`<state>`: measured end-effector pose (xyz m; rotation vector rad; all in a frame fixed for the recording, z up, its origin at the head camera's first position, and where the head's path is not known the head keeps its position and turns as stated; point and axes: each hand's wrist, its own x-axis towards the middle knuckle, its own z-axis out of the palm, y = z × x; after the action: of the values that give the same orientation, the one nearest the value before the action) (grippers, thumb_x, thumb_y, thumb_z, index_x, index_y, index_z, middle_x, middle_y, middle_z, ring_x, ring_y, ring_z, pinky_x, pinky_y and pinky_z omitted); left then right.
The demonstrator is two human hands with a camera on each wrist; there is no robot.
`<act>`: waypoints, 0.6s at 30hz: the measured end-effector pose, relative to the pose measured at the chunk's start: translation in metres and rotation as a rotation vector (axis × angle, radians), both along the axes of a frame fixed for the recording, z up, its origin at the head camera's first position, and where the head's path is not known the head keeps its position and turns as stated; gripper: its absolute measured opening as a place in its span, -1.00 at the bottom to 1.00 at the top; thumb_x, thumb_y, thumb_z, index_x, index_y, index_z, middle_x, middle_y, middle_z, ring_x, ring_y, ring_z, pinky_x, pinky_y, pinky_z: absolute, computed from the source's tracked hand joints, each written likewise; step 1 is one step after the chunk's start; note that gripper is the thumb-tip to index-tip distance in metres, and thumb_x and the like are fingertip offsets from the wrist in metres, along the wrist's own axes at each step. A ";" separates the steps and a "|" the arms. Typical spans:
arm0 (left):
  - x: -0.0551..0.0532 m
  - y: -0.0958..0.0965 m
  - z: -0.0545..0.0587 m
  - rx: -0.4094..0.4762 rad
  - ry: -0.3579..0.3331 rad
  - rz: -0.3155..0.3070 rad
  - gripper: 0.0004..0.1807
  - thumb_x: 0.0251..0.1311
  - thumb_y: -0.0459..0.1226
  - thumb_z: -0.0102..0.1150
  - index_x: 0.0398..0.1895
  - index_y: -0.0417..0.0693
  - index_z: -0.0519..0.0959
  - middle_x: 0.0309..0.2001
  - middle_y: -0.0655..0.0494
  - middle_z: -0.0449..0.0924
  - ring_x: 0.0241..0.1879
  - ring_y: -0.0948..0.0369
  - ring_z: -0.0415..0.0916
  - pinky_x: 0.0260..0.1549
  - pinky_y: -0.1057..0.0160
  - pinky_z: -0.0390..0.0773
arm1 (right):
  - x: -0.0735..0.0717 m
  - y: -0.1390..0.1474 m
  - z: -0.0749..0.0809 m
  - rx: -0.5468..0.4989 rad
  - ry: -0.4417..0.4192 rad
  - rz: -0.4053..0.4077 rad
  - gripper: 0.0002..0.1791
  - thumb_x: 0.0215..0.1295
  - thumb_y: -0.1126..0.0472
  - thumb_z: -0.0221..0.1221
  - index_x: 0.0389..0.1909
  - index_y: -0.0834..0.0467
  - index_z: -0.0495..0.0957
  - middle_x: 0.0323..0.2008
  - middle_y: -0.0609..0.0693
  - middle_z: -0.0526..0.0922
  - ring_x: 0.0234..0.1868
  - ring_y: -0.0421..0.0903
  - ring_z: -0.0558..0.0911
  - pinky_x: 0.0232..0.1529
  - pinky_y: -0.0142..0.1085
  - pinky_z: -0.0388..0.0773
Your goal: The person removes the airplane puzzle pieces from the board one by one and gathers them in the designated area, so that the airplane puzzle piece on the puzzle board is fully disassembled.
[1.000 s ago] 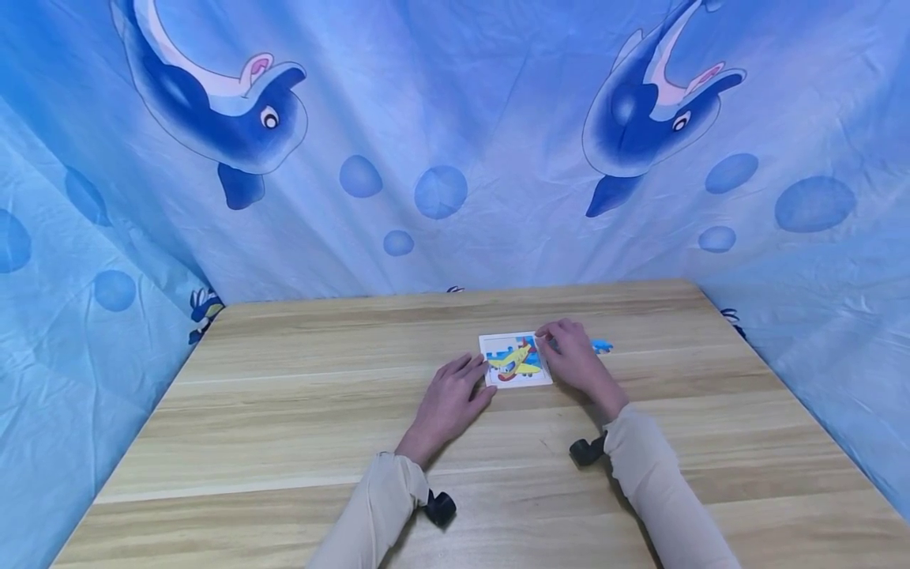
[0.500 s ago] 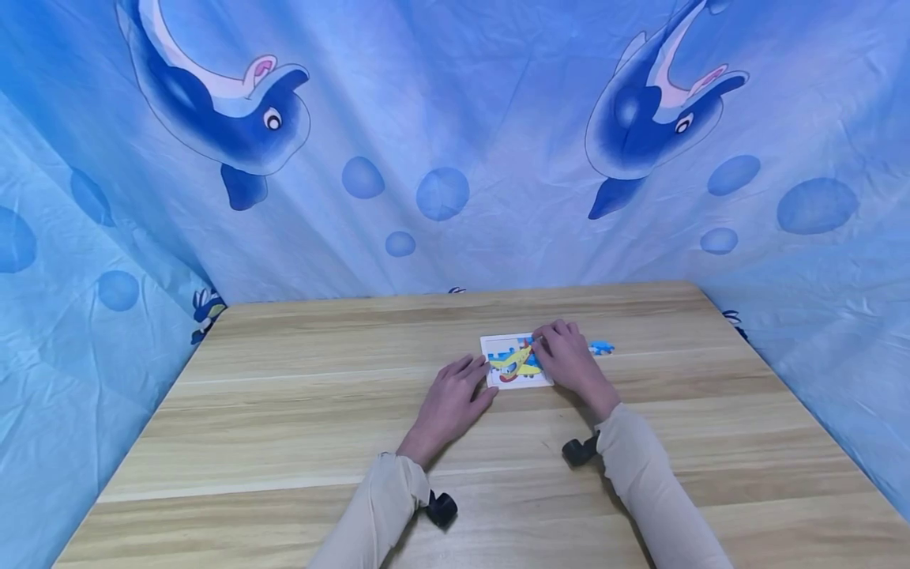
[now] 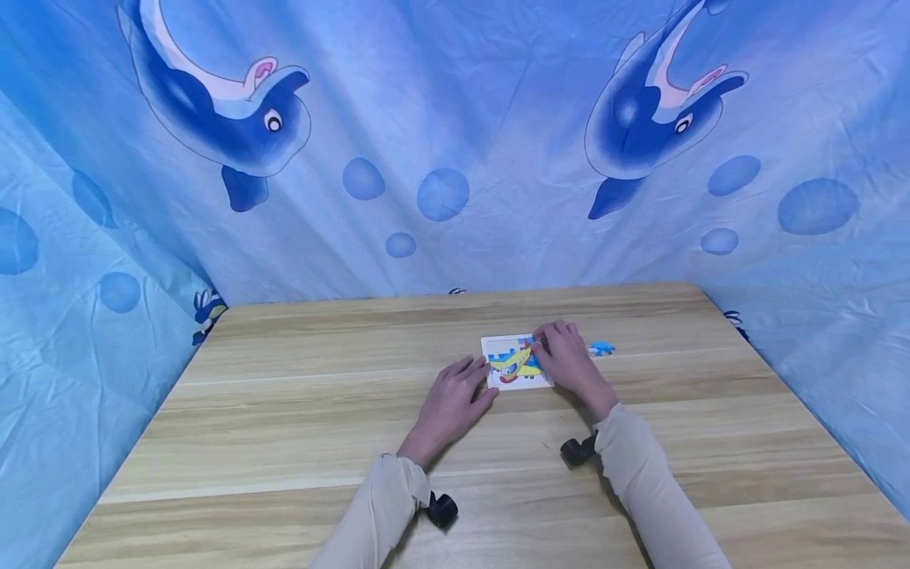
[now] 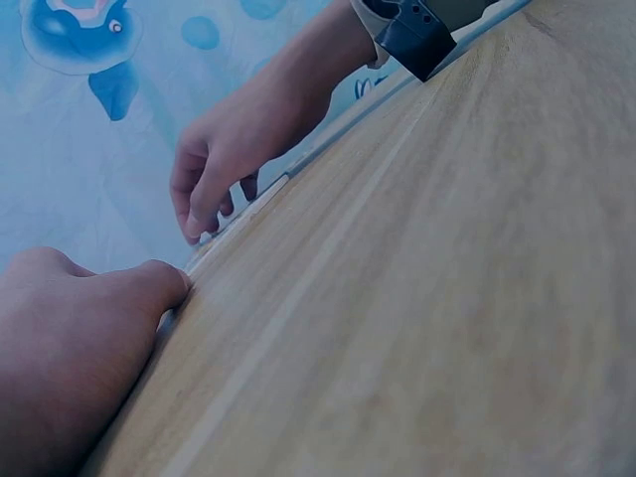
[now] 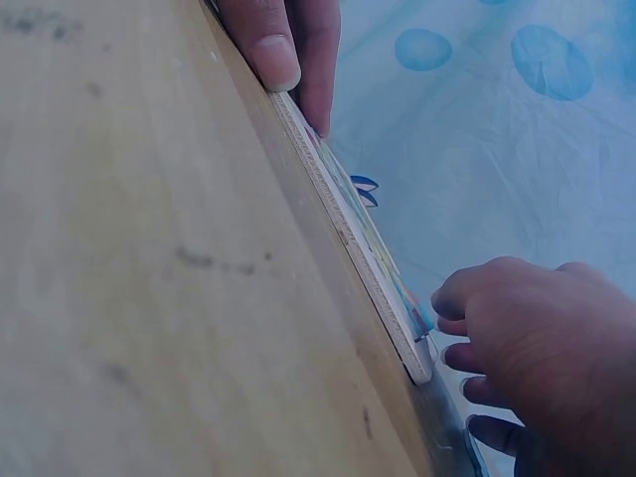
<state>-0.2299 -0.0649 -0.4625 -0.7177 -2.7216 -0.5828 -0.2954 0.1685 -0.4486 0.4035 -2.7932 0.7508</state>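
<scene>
Bracing the puzzle (image 3: 513, 365) flat on the table (image 3: 284, 419) with the left hand (image 3: 452, 400), fingers slightly spread at its left edge, should steady it while the right hand (image 3: 565, 356) works gently opposite, though whether its bent fingers pinch anything I cannot tell.

Bare right hand (image 3: 565, 358): moved slightly leftward, covered more of the flat, white-bordered, rectangular yellow-airplane jigsaw puzzle (image 3: 517, 386).

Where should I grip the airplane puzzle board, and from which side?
The puzzle board is probably best pinched mid near edge, coming from the wearer's side: it lies flat and thin, that white border is bare, and the left hand and right hand occupy its left and right sides.
</scene>
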 end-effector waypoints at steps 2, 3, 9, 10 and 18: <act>0.000 0.000 -0.001 0.000 0.000 0.000 -0.45 0.34 0.07 0.01 0.26 -0.04 0.49 0.29 0.04 0.43 0.34 0.07 0.28 0.30 0.03 0.28 | 0.000 0.000 0.000 -0.014 -0.003 -0.011 -0.71 0.37 0.13 0.12 -0.03 0.23 0.55 -0.06 0.16 0.49 -0.01 0.11 0.33 -0.01 -0.01 0.35; 0.000 0.000 -0.001 0.001 -0.001 -0.001 -0.45 0.34 0.07 0.01 0.26 -0.05 0.48 0.29 0.04 0.42 0.34 0.07 0.28 0.30 0.03 0.27 | 0.000 -0.001 0.000 -0.021 -0.004 -0.014 -0.71 0.37 0.12 0.12 -0.03 0.23 0.54 -0.05 0.17 0.49 0.00 0.11 0.33 0.00 0.00 0.35; 0.000 0.001 -0.001 0.003 0.000 -0.003 -0.44 0.35 0.07 0.01 0.26 -0.05 0.48 0.29 0.03 0.42 0.34 0.07 0.27 0.30 0.02 0.27 | 0.001 -0.002 0.002 -0.073 -0.018 -0.030 -0.71 0.38 0.12 0.11 -0.01 0.21 0.52 0.01 0.16 0.48 0.05 0.11 0.32 0.08 0.03 0.36; 0.000 0.001 -0.002 0.003 0.000 -0.003 -0.44 0.35 0.07 0.01 0.26 -0.05 0.48 0.29 0.03 0.42 0.34 0.07 0.27 0.30 0.02 0.27 | 0.001 -0.002 0.003 -0.084 -0.020 -0.032 -0.72 0.38 0.12 0.11 -0.01 0.20 0.52 0.00 0.15 0.49 0.06 0.10 0.32 0.08 0.03 0.37; 0.000 0.001 -0.003 -0.006 0.007 0.001 -0.45 0.34 0.07 0.00 0.26 -0.04 0.48 0.30 0.05 0.42 0.34 0.08 0.27 0.30 0.04 0.27 | 0.001 -0.007 0.004 -0.221 -0.039 -0.012 -0.78 0.35 0.19 0.15 -0.04 0.18 0.50 -0.18 0.08 0.55 -0.06 0.02 0.45 -0.03 -0.07 0.51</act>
<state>-0.2300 -0.0636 -0.4654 -0.7183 -2.7183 -0.5719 -0.2942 0.1618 -0.4445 0.3343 -2.7058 1.0620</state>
